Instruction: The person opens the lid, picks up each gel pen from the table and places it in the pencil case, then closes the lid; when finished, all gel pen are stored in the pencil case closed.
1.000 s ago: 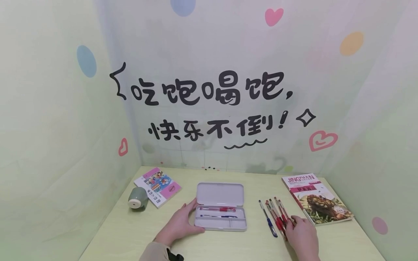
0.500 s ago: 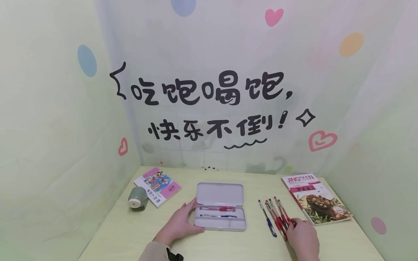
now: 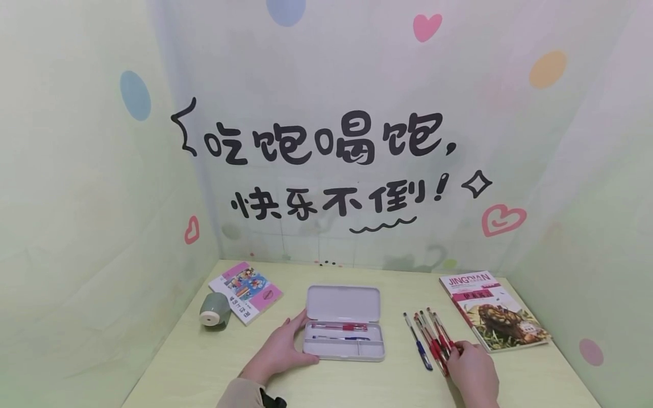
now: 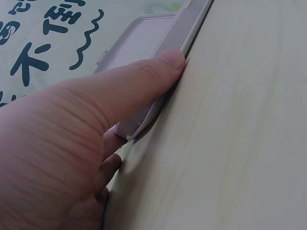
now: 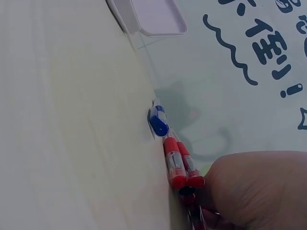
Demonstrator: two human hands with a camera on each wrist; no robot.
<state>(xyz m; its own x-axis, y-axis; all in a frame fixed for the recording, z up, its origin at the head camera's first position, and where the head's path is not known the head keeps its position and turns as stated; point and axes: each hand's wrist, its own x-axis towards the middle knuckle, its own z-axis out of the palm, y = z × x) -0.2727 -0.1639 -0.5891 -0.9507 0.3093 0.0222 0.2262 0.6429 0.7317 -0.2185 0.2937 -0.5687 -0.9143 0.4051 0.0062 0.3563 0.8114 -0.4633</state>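
Observation:
An open pale lilac pencil case lies mid-table, its lid tipped back. In its long compartment lie a red pen and a blue pen. My left hand holds the case's left end, thumb on the front edge and fingers round the side. To the right, my right hand pinches at the bundle of red pens on the table; its fingertips are partly hidden. Another blue pen lies just left of that bundle, its blue end showing in the right wrist view.
At the back left a pink-and-white booklet lies beside a grey-green pencil sharpener. A magazine with a food cover lies at the right. Printed fabric walls enclose the table at the back and sides.

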